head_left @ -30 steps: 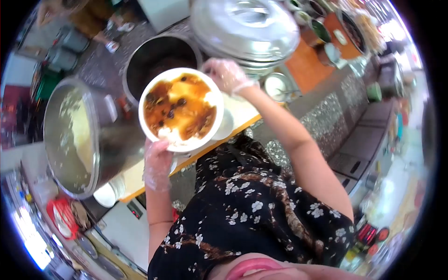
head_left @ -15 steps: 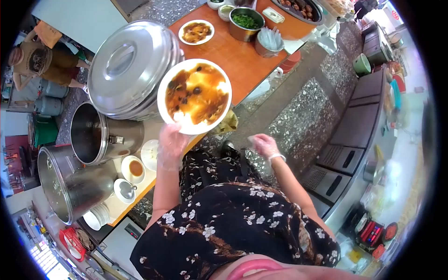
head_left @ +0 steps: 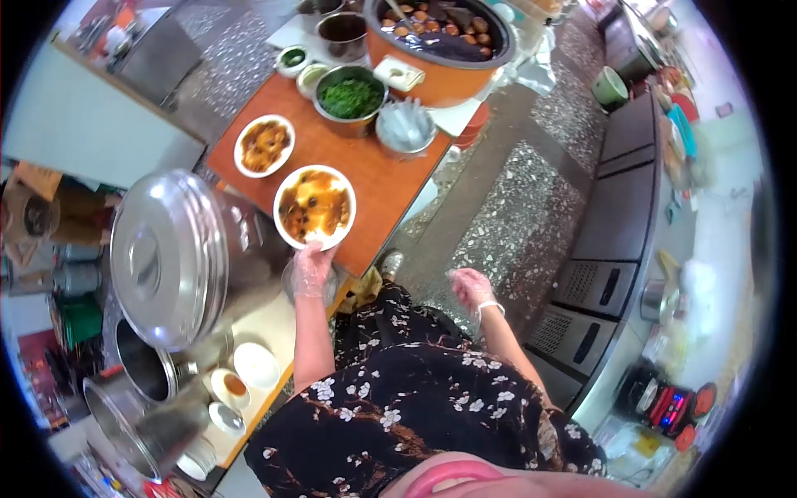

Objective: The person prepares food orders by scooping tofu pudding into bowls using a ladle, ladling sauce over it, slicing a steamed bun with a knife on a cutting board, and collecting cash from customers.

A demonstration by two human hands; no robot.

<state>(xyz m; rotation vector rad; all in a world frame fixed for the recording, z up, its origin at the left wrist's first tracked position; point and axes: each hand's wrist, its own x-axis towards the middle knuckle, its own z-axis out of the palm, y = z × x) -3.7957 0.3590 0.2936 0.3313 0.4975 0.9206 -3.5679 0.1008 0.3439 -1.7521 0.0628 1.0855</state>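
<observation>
Counted, two: near white bowl (head_left: 315, 204), over or on the table (head_left: 383, 191), unclear which, left hand (head_left: 312, 269) closed on its rim; far white bowl (head_left: 265, 146), on the table. Right hand (head_left: 471, 288): loosely curled, empty.

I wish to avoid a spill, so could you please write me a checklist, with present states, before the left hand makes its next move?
1. Left hand grips the near rim of the larger bowl: ok.
2. Brown contents lie inside the rim, no spill visible: ok.
3. Larger bowl is apart from the smaller bowl: ok, tabletop shows between them.
4. Orange table has bare surface beside the larger bowl: ok.
5. Larger bowl's base rests on the table: cannot tell from above.
6. Right hand is free to help: ok, it appears empty.
</observation>
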